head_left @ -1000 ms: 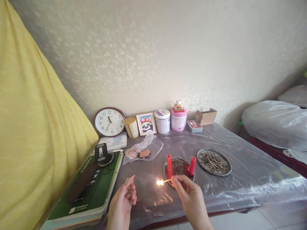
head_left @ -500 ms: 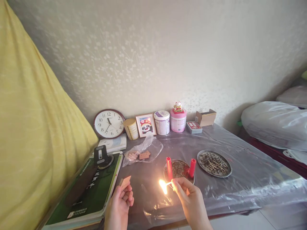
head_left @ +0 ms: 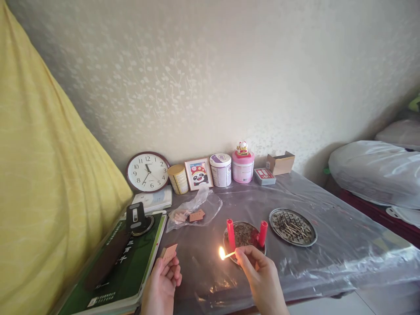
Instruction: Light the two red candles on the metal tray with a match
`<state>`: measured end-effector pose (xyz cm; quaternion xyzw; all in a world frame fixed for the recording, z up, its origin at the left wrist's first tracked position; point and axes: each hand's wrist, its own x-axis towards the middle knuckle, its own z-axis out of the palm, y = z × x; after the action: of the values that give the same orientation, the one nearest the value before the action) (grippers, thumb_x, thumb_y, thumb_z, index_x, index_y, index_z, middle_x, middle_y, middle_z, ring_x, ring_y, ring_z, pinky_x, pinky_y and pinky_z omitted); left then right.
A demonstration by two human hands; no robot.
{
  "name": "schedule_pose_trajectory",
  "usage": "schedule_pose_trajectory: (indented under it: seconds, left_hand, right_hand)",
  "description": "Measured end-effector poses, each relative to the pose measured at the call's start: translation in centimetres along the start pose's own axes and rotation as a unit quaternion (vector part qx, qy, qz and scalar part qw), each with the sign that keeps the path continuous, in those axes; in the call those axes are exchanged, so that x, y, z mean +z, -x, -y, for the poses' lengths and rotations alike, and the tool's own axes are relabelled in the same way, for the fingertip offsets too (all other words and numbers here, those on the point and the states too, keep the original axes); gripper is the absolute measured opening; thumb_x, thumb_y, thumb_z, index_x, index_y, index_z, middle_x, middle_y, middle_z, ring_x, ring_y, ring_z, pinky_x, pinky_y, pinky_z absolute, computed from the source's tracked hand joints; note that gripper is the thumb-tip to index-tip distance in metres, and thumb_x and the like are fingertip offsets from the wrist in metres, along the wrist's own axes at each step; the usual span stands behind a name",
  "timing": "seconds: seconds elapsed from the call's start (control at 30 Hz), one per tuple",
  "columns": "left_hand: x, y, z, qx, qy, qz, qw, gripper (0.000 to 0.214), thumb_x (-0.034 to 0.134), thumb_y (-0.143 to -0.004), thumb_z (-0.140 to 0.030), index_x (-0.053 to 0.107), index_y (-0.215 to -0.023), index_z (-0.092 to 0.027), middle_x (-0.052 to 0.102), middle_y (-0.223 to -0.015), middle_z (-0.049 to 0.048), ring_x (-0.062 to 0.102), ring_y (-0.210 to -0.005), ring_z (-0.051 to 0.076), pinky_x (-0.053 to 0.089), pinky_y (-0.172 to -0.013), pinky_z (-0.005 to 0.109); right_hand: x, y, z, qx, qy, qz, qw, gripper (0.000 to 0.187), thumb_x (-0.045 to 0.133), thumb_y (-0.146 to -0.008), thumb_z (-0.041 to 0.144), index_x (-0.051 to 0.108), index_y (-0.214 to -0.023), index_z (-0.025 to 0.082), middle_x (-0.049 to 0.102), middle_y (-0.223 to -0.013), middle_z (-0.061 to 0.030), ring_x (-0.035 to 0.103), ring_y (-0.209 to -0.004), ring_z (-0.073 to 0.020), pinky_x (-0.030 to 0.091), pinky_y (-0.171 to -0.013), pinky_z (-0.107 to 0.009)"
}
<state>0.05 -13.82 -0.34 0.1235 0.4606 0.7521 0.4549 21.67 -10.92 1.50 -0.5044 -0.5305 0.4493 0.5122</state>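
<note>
My right hand (head_left: 260, 275) pinches a burning match (head_left: 227, 254); its flame points left, just below and left of the left red candle (head_left: 231, 234). A second red candle (head_left: 263, 233) leans at the right of the same round metal plate (head_left: 244, 232). My left hand (head_left: 162, 284) holds a small brown matchbox (head_left: 169, 253) near the table's front edge, beside the green book. Both candles are unlit.
A second metal plate (head_left: 292, 226) with several spent matches lies to the right. A plastic bag (head_left: 193, 210), green book (head_left: 121, 267), clock (head_left: 147, 172), tins (head_left: 220, 169), picture frame (head_left: 198, 173) and small boxes (head_left: 280, 162) line the plastic-covered table (head_left: 344, 249). Yellow cloth (head_left: 42, 188) hangs at left.
The match flame flared up, then settled smaller. My right hand shifted slightly toward the left candle; the left hand with the matchbox dropped a little lower.
</note>
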Motion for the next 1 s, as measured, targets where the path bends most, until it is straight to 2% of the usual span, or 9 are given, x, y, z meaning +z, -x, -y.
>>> schedule_pose_trajectory:
  seconds: [0.37,0.77,0.87,1.0]
  left_hand:
    - [-0.5,-0.7,0.2,-0.003,0.003,0.002,1.0,0.041,0.077,-0.057,-0.051,0.073,-0.073,-0.013,0.063,-0.061,0.0041,0.047,-0.046,0.013,0.037,-0.04,0.026]
    - [-0.9,-1.6,0.0,-0.025,-0.014,-0.009,1.0,0.051,0.082,-0.039,-0.057,0.072,-0.062,-0.013,0.062,-0.054,0.0053,0.046,-0.041,0.014,0.035,-0.036,0.027]
    - [-1.3,-1.8,0.3,-0.034,-0.015,0.002,0.999,0.049,0.081,-0.044,-0.057,0.072,-0.063,-0.013,0.062,-0.057,0.0062,0.047,-0.043,0.014,0.035,-0.038,0.027]
    - [-1.8,-2.1,0.2,-0.051,-0.013,0.014,0.999,0.043,0.077,-0.052,-0.054,0.071,-0.068,-0.015,0.063,-0.06,0.0071,0.048,-0.044,0.015,0.035,-0.039,0.029]
  right_hand:
    - [0.1,-0.2,0.2,-0.093,0.08,-0.002,0.992,0.031,0.056,-0.086,0.046,0.067,-0.073,0.019,0.063,-0.066,-0.0013,0.055,-0.063,-0.0158,0.043,-0.06,-0.019]
    - [0.2,-0.4,1.5,-0.199,0.109,-0.004,0.974,0.024,0.055,-0.089,0.036,0.066,-0.076,0.02,0.065,-0.073,-0.0029,0.059,-0.062,-0.015,0.045,-0.06,-0.02]
    - [0.1,-0.5,1.8,-0.199,0.117,-0.001,0.973,0.025,0.054,-0.089,0.037,0.066,-0.075,0.02,0.065,-0.073,-0.0038,0.059,-0.063,-0.0155,0.047,-0.059,-0.02]
    - [0.3,-0.7,2.0,-0.178,0.093,-0.03,0.979,0.03,0.056,-0.087,0.045,0.067,-0.073,0.021,0.064,-0.067,-0.0036,0.056,-0.058,-0.0159,0.046,-0.051,-0.019]
